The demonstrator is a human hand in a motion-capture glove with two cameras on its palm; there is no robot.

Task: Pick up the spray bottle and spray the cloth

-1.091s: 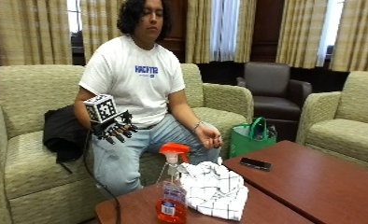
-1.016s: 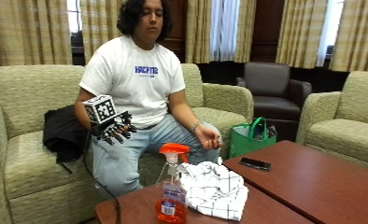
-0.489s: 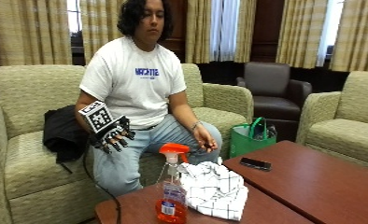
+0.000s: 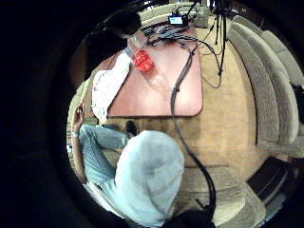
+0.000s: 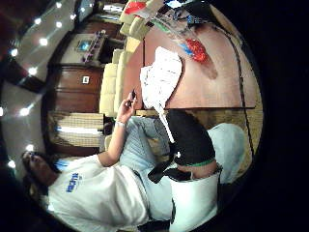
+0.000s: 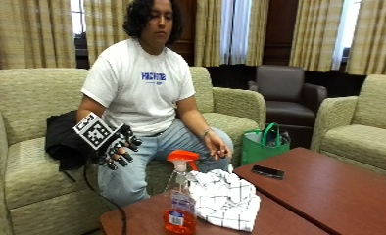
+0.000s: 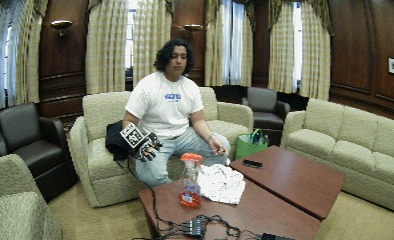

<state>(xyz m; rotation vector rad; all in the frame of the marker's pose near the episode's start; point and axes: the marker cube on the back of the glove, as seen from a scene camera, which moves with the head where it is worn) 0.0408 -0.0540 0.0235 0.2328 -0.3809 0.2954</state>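
We find the spray bottle point(image 6: 180, 198) upright at the table's point(image 6: 323, 196) near left corner, touching the cloth point(image 6: 226, 198) on its right. Our gloved right hand point(image 6: 116, 149) hangs over the thigh, well apart, up and left of the bottle, fingers loosely curled, holding nothing.

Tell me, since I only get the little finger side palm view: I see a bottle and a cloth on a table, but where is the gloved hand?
Observer: The outside view shows the gloved right hand hanging above the person's thigh, fingers loosely curled, holding nothing.
Operator: Is the bottle standing?
Observer: Yes. The spray bottle stands upright, orange trigger on top, close beside the checked cloth.
Operator: Anything else nearby?
Observer: A black phone lies on a second table beyond the cloth.
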